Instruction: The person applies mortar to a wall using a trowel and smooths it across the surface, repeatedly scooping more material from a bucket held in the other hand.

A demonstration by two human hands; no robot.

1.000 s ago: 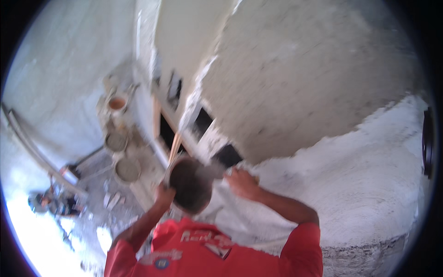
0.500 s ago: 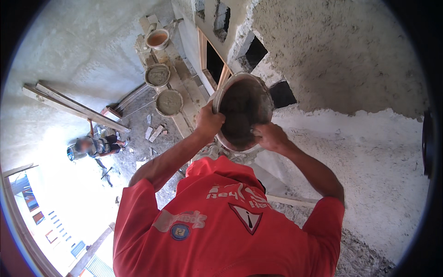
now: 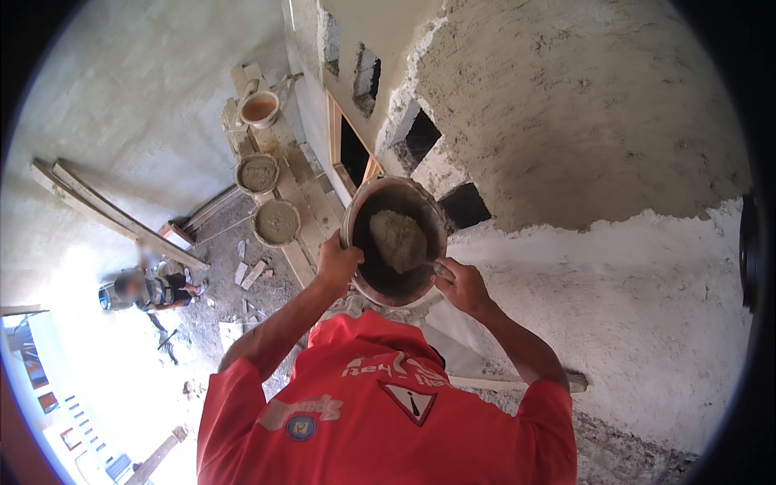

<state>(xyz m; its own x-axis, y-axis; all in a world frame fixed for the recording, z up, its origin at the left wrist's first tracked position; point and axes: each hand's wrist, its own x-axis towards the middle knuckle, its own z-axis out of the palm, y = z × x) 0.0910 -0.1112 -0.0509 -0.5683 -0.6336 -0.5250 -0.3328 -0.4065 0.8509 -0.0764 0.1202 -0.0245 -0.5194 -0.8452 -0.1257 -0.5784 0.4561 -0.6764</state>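
The round bucket (image 3: pixel 436 220) is in the middle of the frame, tipped so we can look right into it. Inside, near its middle, sits a grey lump of wet mix (image 3: pixel 398 240). The left hand (image 3: pixel 338 260) grips the bucket's left edge, with the thumb toward the inside. The right hand (image 3: pixel 464 289), at the bucket's lower right edge, is closed around what looks like a short handle (image 3: pixel 442 272); I cannot tell what the other end looks like.

The bucket is likely stiff and a bit heavy, as wet mix weighs a lot. The mix should be soft, thick and sticky, and it may slide if the bucket tips more. The edge could be slippery where it is wet. The best place to hold the bucket is its thick rim, with one hand on the left side and the other across on the right, so it stays even
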